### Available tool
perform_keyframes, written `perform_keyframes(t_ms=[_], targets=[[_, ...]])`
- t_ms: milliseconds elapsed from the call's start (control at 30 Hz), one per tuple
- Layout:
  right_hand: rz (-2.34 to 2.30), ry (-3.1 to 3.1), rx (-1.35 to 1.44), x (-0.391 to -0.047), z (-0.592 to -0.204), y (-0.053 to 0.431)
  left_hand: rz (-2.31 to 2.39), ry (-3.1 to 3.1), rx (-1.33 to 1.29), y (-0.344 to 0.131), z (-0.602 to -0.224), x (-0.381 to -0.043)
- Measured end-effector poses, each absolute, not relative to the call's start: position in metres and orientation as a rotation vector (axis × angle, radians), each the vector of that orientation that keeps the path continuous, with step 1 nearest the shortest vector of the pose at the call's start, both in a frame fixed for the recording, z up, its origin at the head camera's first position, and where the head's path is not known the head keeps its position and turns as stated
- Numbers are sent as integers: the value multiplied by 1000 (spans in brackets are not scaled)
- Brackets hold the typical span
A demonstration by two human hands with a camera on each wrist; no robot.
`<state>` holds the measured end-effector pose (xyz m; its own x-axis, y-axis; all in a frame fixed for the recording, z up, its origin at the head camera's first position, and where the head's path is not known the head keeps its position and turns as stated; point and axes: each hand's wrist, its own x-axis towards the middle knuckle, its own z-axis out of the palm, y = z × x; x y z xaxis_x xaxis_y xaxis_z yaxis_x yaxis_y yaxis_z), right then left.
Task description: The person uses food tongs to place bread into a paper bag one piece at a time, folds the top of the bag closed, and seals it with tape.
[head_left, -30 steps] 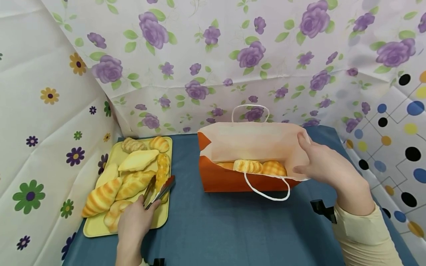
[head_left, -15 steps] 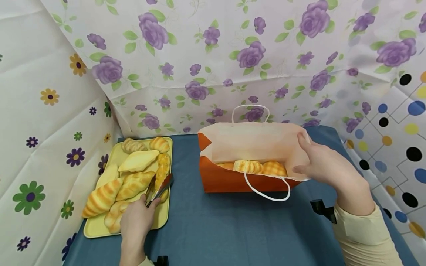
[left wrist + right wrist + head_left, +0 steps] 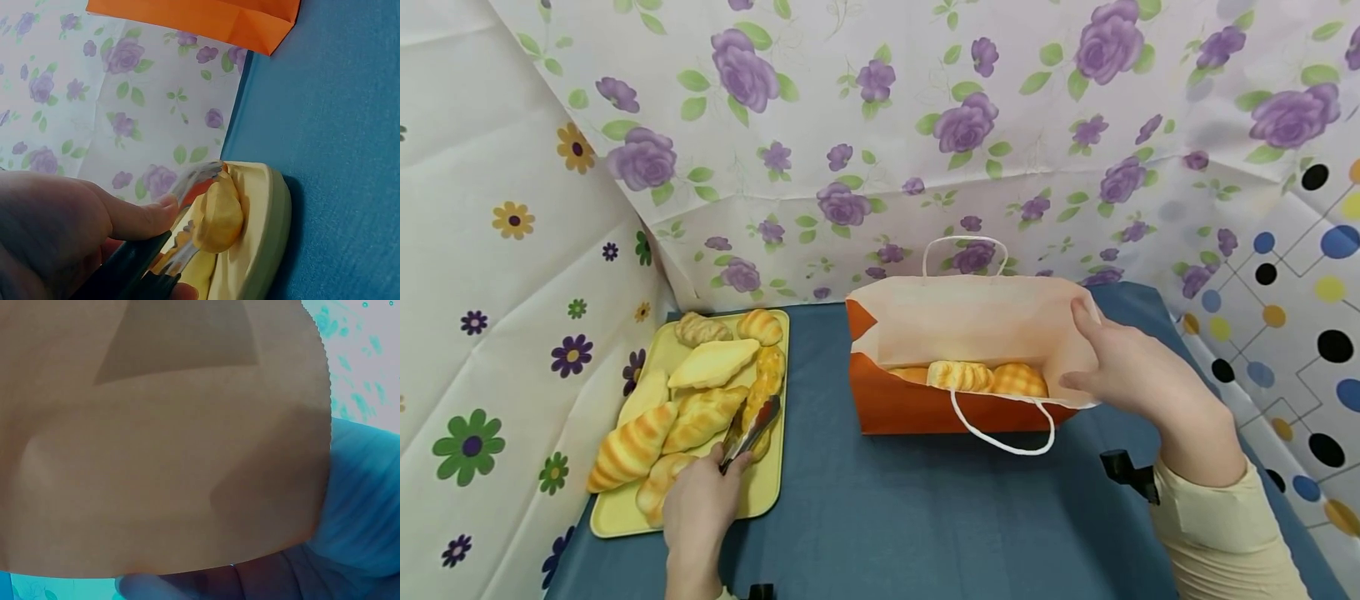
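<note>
My left hand grips metal tongs with dark handles above the right side of the yellow tray. In the left wrist view the toothed tong tips stand on either side of a long golden bread, close to the tray's rim. The same long bread lies along the tray's right edge in the head view. My right hand holds the right edge of an orange paper bag, keeping its mouth spread. In the right wrist view the bag's paper hides much of that hand.
Inside the bag are several breads, one a ridged roll. A white cord handle hangs over its front. Other breads crowd the tray, including a striped croissant. Blue cloth separates tray and bag; floral sheets stand behind.
My left hand and the tongs shift slightly right, then back left, and the tong tips end a little lower along the long bread. The right hand and bag stay in place.
</note>
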<state>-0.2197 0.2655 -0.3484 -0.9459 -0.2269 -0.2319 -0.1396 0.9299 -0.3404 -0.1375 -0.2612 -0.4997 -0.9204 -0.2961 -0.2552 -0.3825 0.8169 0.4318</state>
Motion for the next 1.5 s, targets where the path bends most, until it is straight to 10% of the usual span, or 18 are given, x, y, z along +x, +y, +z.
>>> perform_keyframes(t_ms=[1500], targets=[[-487, 2815, -273, -216, -347, 267, 963, 3179, -636, -268, -500, -117]])
